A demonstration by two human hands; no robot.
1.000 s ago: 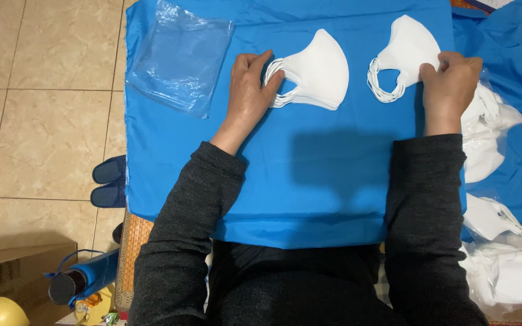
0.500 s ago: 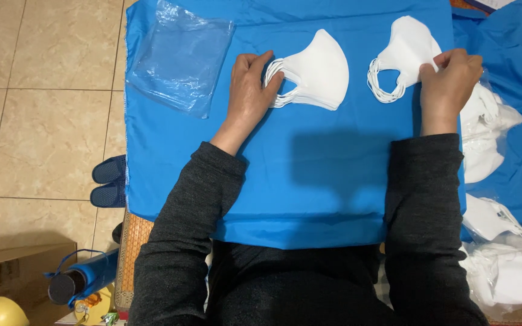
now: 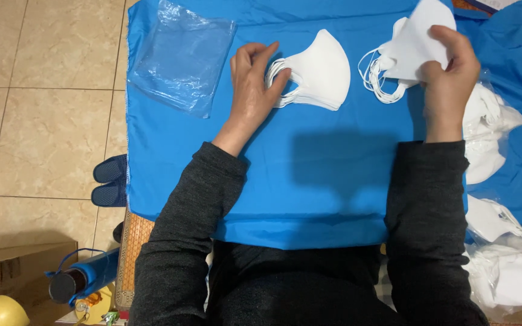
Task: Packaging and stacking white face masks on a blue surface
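Note:
My left hand [image 3: 254,87] rests on the ear loops of a stack of white face masks [image 3: 321,69] lying on the blue cloth [image 3: 285,169]. My right hand [image 3: 448,75] grips a second bunch of white masks [image 3: 409,45] by their right edge, lifted a little off the cloth, with the ear loops hanging at the left. Both forearms wear dark grey sleeves.
A clear plastic bag [image 3: 179,57] lies at the cloth's far left corner. More loose white masks [image 3: 496,139] pile up at the right, with others [image 3: 509,265] lower down. Blue slippers [image 3: 110,181], a blue bottle [image 3: 86,278] and a cardboard box [image 3: 13,271] stand on the tiled floor at the left.
My right hand has closed on the right-hand masks and raised them off the cloth, tilting them. My left hand has stayed on the other stack.

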